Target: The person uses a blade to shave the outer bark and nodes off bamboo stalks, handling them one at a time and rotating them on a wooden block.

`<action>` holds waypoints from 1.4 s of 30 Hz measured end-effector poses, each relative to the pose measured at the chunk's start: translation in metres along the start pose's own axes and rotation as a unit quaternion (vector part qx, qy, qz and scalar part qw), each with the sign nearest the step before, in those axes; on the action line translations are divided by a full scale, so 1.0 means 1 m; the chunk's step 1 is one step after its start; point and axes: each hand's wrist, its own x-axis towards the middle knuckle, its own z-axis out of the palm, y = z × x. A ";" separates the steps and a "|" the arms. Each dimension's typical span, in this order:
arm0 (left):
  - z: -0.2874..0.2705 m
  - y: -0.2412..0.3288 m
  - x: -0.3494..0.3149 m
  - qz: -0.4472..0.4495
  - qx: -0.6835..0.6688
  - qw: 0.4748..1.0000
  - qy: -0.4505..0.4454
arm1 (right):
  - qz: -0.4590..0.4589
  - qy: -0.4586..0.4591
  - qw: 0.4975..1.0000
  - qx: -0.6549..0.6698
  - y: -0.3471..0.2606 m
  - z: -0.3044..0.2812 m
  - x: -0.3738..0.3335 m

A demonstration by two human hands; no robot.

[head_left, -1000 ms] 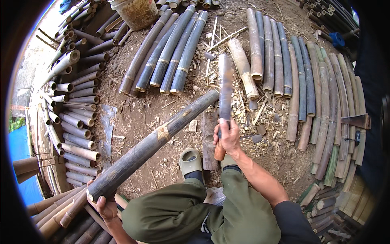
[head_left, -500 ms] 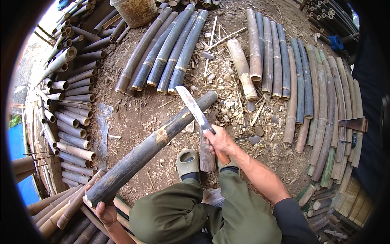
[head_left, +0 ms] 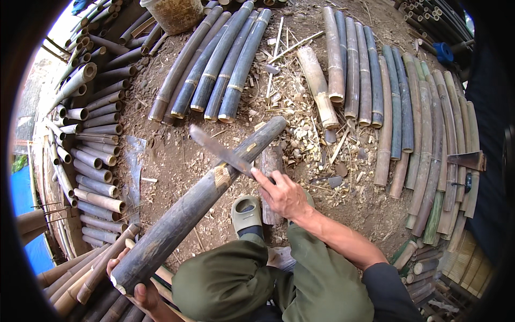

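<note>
A dark bamboo pole slants from the lower left toward the middle, its far end over a short wooden block. My left hand is closed around its near end, fingers under and behind it. In my right hand is the handle of a machete, the fist wrapped round it. The blade, slightly blurred, points to the upper left and crosses above the pole; whether it touches cannot be seen. Beside the blade, the pole has a pale scraped patch at a node.
Bamboo poles lie in rows ahead, with more poles along the right. Stacked bamboo lines the left. A dirty bucket stands at the back. Pale chips cover the ground. A hatchet-like blade rests on the right-hand poles.
My right hand has moved slightly left and down, and the machete has swung left, its blade now lying flatter across the pole. The pole and my left hand have hardly moved.
</note>
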 end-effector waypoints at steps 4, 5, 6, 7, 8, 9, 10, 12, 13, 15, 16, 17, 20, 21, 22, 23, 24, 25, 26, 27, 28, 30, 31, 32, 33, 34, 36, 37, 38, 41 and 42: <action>0.002 -0.001 -0.008 0.050 0.021 0.998 0.017 | 0.083 -0.056 0.994 0.033 0.003 -0.003 0.008; 0.003 0.002 -0.009 0.033 0.025 0.999 0.013 | 0.068 -0.048 0.995 0.048 0.000 -0.006 0.007; 0.004 0.006 -0.010 0.017 0.029 0.999 0.008 | 0.006 -0.020 0.999 0.025 -0.005 -0.009 0.006; 0.006 0.008 -0.010 0.002 0.028 1.000 0.004 | 0.032 -0.038 0.999 0.022 -0.003 -0.010 0.006; 0.006 0.007 -0.010 0.009 0.029 1.000 0.002 | 0.059 -0.056 0.997 0.020 0.001 -0.009 0.005; 0.005 0.005 -0.011 0.015 0.030 0.999 -0.001 | 0.085 -0.073 0.994 0.017 0.004 -0.008 0.005; 0.004 0.005 -0.011 0.023 0.035 0.999 -0.002 | 0.134 -0.081 0.987 0.023 0.009 -0.007 0.009; 0.005 0.004 -0.013 0.032 0.029 0.999 0.013 | 0.062 -0.049 0.996 0.040 0.006 -0.006 0.005; 0.007 0.004 -0.014 0.033 0.025 0.999 0.018 | 0.030 -0.035 0.998 0.047 0.004 -0.007 0.000; 0.006 0.009 -0.014 0.002 0.032 0.999 0.003 | 0.031 -0.037 0.998 0.026 0.005 -0.005 -0.002; 0.006 0.009 -0.014 -0.008 0.033 0.999 -0.001 | 0.075 -0.070 0.994 0.037 0.009 -0.003 0.000; 0.004 0.008 -0.012 -0.008 0.018 1.000 -0.006 | 0.123 -0.102 0.986 0.049 0.013 0.000 0.000; 0.000 -0.007 -0.011 -0.016 -0.041 0.999 0.008 | 0.248 0.005 0.911 0.329 0.035 0.005 -0.009; 0.004 -0.018 -0.009 -0.023 -0.074 0.997 0.024 | 0.307 0.026 0.847 0.433 0.039 0.001 -0.014; 0.010 -0.037 -0.008 -0.040 -0.171 0.984 0.037 | 0.309 0.033 0.888 0.340 0.051 -0.004 -0.023; 0.020 -0.057 -0.007 -0.059 -0.206 0.976 0.032 | 0.309 0.041 0.918 0.244 0.066 -0.008 -0.036; 0.039 -0.071 -0.003 -0.040 -0.147 0.988 -0.015 | 0.333 0.043 0.926 0.171 0.079 -0.010 -0.050; 0.055 -0.090 -0.004 -0.073 -0.183 0.980 -0.040 | 0.351 0.046 0.930 0.098 0.091 -0.014 -0.064; 0.072 -0.120 -0.008 -0.115 -0.230 0.964 -0.075 | 0.342 0.044 0.938 0.047 0.102 -0.018 -0.080; 0.087 -0.162 -0.013 -0.173 -0.313 0.931 -0.079 | 0.331 0.038 0.943 -0.004 0.111 -0.020 -0.098; 0.110 -0.188 -0.003 -0.228 -0.423 0.866 -0.137 | 0.327 0.031 0.944 -0.024 0.116 -0.021 -0.116; 0.166 -0.215 0.011 -0.285 -0.373 0.876 -0.114 | 0.278 0.043 0.955 -0.098 0.129 -0.022 -0.155; 0.180 -0.225 0.025 -0.294 -0.371 0.877 -0.080 | 0.229 0.062 0.961 -0.145 0.134 -0.021 -0.172; 0.189 -0.218 0.042 -0.295 -0.317 0.900 -0.054 | 0.295 0.032 0.949 -0.111 0.134 -0.024 -0.189; 0.197 -0.206 0.066 -0.292 -0.264 0.919 -0.027 | 0.357 0.005 0.931 -0.078 0.134 -0.028 -0.202; 0.189 -0.200 0.094 -0.218 -0.231 0.947 -0.039 | 0.364 -0.004 0.927 -0.087 0.134 -0.028 -0.212; 0.183 -0.171 0.154 -0.088 -0.183 0.979 -0.032 | 0.389 -0.010 0.917 -0.081 0.132 -0.026 -0.226; 0.187 -0.142 0.179 -0.043 -0.167 0.985 -0.020 | 0.402 -0.009 0.912 -0.088 0.132 -0.027 -0.235; 0.192 -0.118 0.200 -0.064 -0.263 0.961 -0.053 | 0.415 -0.011 0.905 -0.094 0.132 -0.028 -0.245; 0.231 -0.058 0.208 -0.059 -0.261 0.964 0.010 | 0.438 -0.025 0.892 -0.106 0.129 -0.019 -0.249; 0.225 -0.077 0.209 -0.065 -0.208 0.971 -0.099 | 0.446 -0.028 0.888 -0.109 0.128 -0.017 -0.249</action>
